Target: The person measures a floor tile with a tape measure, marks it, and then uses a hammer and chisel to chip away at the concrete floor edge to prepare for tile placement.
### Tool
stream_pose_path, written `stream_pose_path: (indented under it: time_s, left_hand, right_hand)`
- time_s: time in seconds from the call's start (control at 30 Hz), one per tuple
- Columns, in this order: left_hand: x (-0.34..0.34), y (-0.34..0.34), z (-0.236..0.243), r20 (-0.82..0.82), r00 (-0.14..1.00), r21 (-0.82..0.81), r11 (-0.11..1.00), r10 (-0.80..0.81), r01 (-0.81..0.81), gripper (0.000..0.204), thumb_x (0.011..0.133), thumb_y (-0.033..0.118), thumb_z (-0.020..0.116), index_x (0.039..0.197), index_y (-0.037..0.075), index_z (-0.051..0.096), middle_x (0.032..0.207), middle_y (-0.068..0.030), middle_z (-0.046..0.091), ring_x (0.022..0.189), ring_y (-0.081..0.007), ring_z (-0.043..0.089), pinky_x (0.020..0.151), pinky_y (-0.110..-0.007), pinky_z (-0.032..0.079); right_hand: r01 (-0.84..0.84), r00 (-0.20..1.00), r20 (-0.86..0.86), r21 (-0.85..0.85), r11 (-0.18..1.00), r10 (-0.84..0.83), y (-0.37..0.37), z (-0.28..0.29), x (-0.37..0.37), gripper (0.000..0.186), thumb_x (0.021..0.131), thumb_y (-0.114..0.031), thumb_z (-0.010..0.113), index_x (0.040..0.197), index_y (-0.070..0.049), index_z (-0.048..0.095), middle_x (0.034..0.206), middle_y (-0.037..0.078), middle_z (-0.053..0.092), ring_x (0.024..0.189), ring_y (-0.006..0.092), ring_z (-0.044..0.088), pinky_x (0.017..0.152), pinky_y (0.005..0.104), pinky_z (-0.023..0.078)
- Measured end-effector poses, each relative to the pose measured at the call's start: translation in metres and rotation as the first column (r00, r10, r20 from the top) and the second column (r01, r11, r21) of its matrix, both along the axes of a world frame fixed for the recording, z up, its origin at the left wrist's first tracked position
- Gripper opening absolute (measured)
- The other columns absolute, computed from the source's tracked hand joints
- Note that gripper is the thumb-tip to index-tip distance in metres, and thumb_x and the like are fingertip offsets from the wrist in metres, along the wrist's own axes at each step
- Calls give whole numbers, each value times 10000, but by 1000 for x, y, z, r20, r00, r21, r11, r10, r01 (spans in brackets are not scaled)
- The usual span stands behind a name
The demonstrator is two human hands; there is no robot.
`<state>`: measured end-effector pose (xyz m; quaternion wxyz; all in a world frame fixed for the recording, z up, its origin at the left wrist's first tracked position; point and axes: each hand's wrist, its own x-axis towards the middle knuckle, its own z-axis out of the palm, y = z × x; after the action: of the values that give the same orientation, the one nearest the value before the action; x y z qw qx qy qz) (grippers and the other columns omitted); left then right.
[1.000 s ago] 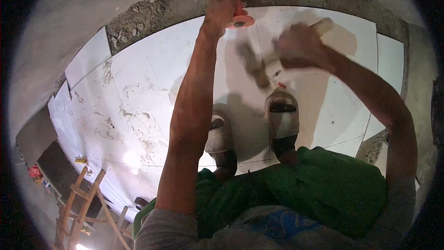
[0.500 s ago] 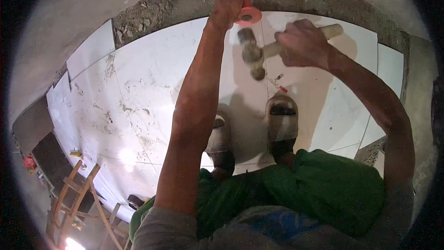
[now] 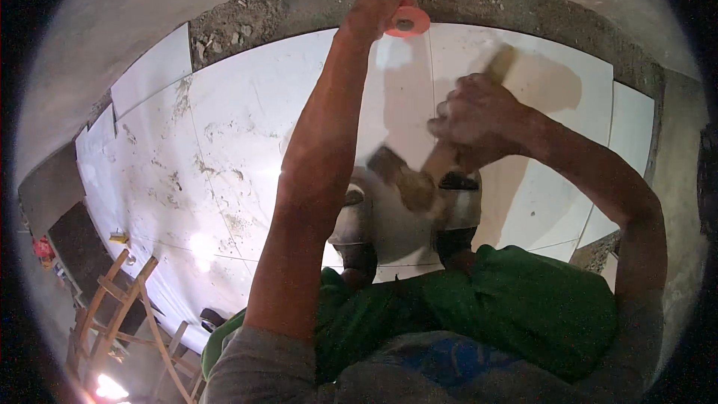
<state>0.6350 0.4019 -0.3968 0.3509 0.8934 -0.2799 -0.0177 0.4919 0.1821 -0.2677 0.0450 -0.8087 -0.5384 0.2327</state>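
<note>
While the head view shows the left hand (image 3: 379,6) closed around a red-guarded chisel (image 3: 404,25) at the far edge of the white tiles (image 3: 254,112), beside a rough strip (image 3: 262,13), the right hand (image 3: 479,120) grips a hammer (image 3: 413,188). Half a second ago the hammer's head was near the red guard; now it has swung back from that edge, blurred, over the slippers (image 3: 356,223) — well apart from the chisel. Reads as a gap between blows, chisel kept on much the same spot. Chisel tip hard to make out — can't tell what it bears on.
</note>
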Motion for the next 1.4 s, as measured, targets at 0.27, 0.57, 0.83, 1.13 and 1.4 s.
stream_pose_path:
  time_s: [0.27, 0.57, 0.83, 1.13, 1.4]
  left_hand:
    - [24, -11, -10, -272, 823, -723, 670, -499, 168, 413, 940, 317, 703, 1234, 39, 620, 1090, -129, 710, 955, -292, 705, 828, -412, 605]
    - [13, -20, 6, -158, 987, 128, 992, 17, 4, 299, 802, 165, 811, 1074, 92, 712, 995, -143, 753, 923, -359, 739, 797, -455, 599]
    - [22, -23, -14, -469, 883, -259, 954, 11, -149, 320, 806, 267, 823, 1042, 87, 704, 971, -150, 755, 894, -339, 742, 792, -451, 597]
    - [-44, -2, -21, -896, 433, -240, 711, 100, -661, 279, 956, 333, 695, 1042, 67, 697, 911, -89, 728, 822, -248, 736, 694, -362, 595]
    - [-51, 46, 8, -910, 414, -294, 672, 21, -680, 302, 991, 342, 660, 1053, 50, 702, 900, -88, 739, 835, -205, 741, 715, -380, 608]
  right_hand:
    - [444, 876, 201, 16, 896, -438, -31, -21, 48, 217, 762, -191, 657, 923, -57, 714, 821, 160, 707, 827, 394, 702, 821, 543, 557]
    - [746, 660, -112, -14, 666, -743, -25, 12, 44, 168, 690, -217, 694, 790, -82, 678, 755, 163, 691, 756, 389, 701, 742, 518, 557]
    - [186, 978, 20, 362, 914, -206, -37, -3, 38, 137, 669, -129, 693, 793, -73, 684, 769, 162, 683, 766, 395, 663, 749, 534, 530]
    - [488, 873, 75, -109, 866, -482, -46, -11, 5, 208, 715, -270, 717, 845, -109, 711, 831, 152, 696, 856, 357, 706, 818, 515, 569]
    - [388, 919, 10, -190, 902, -394, -12, 3, 0, 251, 714, -283, 726, 905, -120, 708, 865, 143, 692, 918, 349, 695, 885, 517, 527]
